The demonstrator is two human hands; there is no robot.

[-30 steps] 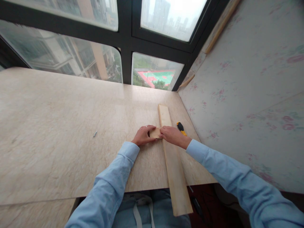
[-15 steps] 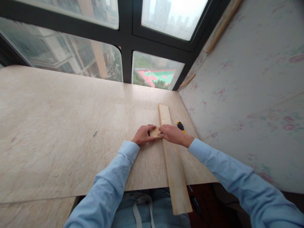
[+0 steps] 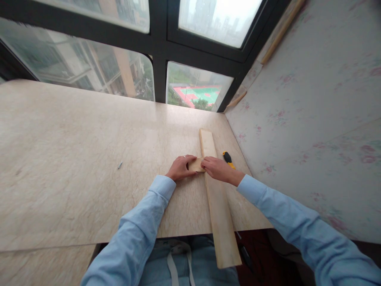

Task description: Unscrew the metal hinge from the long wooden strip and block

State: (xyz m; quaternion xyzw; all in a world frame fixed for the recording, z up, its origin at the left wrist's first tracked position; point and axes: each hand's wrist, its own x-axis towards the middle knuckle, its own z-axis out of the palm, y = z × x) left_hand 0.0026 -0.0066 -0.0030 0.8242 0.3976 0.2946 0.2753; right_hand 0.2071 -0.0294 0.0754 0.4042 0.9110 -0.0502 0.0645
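Observation:
A long pale wooden board [image 3: 218, 210] lies on the marble table [image 3: 74, 159], its near end sticking out over the table's front edge. A small wooden piece [image 3: 196, 164] lies against the board's left edge. My left hand [image 3: 179, 168] rests on this piece from the left, fingers curled over it. My right hand [image 3: 217, 169] lies across the board with its fingertips closed on the piece's right end. Both forearms wear light blue sleeves.
A yellow and black tool [image 3: 228, 159] lies on the table just right of the board, by the flowered wall [image 3: 297, 119]. A small screw [image 3: 120, 164] lies to the left. Dark window frames [image 3: 160, 51] stand behind the table.
Both hands stay on the small wooden piece and the board; only the view has shifted slightly.

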